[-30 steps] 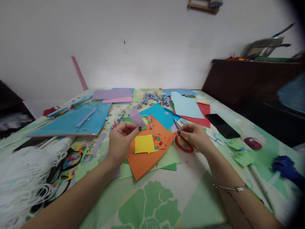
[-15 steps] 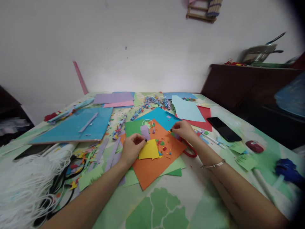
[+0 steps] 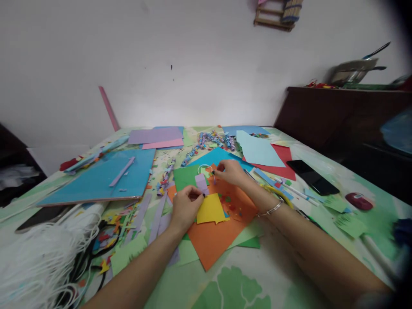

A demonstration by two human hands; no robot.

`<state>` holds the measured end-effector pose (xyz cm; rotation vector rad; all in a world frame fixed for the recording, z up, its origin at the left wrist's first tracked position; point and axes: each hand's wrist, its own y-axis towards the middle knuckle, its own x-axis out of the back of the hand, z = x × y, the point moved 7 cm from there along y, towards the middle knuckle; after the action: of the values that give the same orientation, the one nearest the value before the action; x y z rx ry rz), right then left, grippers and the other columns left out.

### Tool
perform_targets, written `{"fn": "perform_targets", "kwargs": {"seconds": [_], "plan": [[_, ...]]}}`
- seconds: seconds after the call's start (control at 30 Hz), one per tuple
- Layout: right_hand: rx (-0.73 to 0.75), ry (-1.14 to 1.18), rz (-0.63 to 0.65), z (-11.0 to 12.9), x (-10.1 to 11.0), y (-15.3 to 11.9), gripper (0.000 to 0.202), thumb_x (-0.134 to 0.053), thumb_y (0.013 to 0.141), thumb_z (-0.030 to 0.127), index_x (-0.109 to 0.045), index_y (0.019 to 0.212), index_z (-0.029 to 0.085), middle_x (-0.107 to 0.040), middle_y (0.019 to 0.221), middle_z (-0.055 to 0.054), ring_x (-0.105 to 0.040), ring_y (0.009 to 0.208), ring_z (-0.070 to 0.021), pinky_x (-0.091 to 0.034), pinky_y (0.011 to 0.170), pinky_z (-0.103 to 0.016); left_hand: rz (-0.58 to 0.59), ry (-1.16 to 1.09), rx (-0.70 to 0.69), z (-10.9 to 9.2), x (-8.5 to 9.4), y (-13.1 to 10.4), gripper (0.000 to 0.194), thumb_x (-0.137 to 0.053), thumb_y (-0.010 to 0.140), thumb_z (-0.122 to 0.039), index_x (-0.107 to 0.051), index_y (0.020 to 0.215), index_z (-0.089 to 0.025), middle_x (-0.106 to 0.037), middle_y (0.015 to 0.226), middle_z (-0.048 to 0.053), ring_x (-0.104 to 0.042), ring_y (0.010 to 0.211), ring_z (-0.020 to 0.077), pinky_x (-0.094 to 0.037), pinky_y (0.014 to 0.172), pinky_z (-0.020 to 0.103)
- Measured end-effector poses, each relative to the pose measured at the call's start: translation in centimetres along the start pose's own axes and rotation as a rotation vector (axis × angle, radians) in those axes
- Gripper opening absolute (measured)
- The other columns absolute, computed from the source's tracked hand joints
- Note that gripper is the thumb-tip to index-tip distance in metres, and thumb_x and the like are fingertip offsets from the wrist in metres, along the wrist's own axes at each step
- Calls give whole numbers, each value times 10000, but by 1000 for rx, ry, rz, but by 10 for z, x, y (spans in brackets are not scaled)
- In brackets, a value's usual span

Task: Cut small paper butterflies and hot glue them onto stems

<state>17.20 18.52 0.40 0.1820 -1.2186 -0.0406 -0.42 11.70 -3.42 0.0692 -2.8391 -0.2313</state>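
My left hand [image 3: 188, 206] is closed on the left edge of a yellow paper piece [image 3: 210, 209], which lies over an orange sheet [image 3: 206, 249]. Beyond those fingers is a small lilac paper piece [image 3: 201, 182]. My right hand [image 3: 230, 172] is pinched beside a loop of white string [image 3: 201, 166]; what sits between its fingertips is too small to make out. Small coloured paper scraps [image 3: 234, 210] are scattered on the orange sheet. A green sheet [image 3: 183, 177] and a blue sheet [image 3: 209, 156] lie beneath and behind it.
White string [image 3: 35, 253] is heaped at the left, below a blue paper pack [image 3: 96, 180]. A phone [image 3: 312, 177] and a red mouse-like object [image 3: 358, 201] lie right. A yellow curved handle [image 3: 278, 193] shows by my right wrist. A garland of rolled paper [image 3: 191, 155] curves behind.
My right hand has moved left, from the blue sheet's edge to the white string loop. My left hand keeps its hold on the yellow paper. The view has shifted slightly.
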Motion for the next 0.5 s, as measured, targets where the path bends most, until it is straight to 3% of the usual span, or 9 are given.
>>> {"fn": "perform_targets", "kwargs": {"seconds": [0.17,0.37,0.5], "plan": [[-6,46,5,14,-22,13,180,-629,743,233,-704,862,121,-716,952,-163,-625,912,-256,-405,696,-265,8,2,15,3,-1,1,15,-613,621,-176,-613,612,-164,-632,613,5,-582,592,141,-444,588,247],[-98,249,53,-4,-22,20,116,-628,740,186,-734,757,142,-734,807,-82,-644,788,-212,-420,635,-253,29,-4,7,7,-2,2,27,-616,642,-180,-605,622,-165,-627,620,1,-578,594,136,-433,580,240],[-191,422,135,-16,-24,19,195,-603,839,277,-684,887,106,-695,818,-63,-639,759,-178,-484,656,-273,35,-10,15,9,-3,3,27,-613,651,-183,-601,639,-162,-627,639,6,-579,613,139,-436,593,243]]}}
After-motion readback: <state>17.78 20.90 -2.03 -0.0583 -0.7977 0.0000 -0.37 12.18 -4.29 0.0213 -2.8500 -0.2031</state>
